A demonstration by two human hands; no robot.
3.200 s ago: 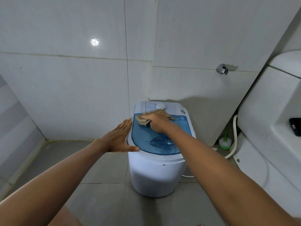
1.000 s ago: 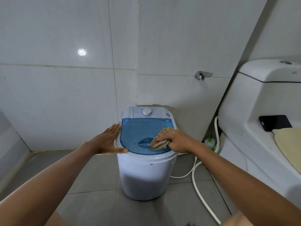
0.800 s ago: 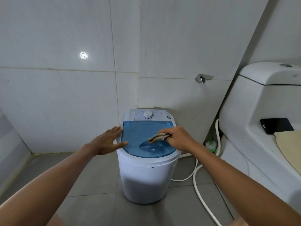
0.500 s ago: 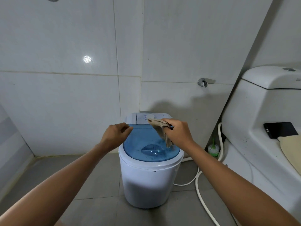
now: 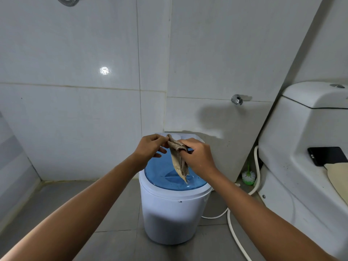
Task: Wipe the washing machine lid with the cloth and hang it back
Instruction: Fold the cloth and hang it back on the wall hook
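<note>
A small white washing machine (image 5: pixel 169 217) stands on the floor against the tiled wall, its blue see-through lid (image 5: pixel 160 173) closed. Above the lid hangs a tan cloth (image 5: pixel 178 162), limp and lifted clear of it. My right hand (image 5: pixel 197 157) grips the cloth at its upper part. My left hand (image 5: pixel 149 147) pinches the cloth's top corner with the fingertips. Both hands hide the machine's control panel at the back.
A white toilet (image 5: pixel 301 147) fills the right side, with a black phone (image 5: pixel 327 155) and a beige mat (image 5: pixel 339 178) on it. A white hose (image 5: pixel 237 240) runs over the grey floor. A green brush (image 5: pixel 248 176) and a chrome wall fitting (image 5: pixel 236 99) are behind the machine.
My right hand stopped wiping and lifted the cloth off the lid. My left hand left the machine's rim, rose, and took hold of the cloth's top corner.
</note>
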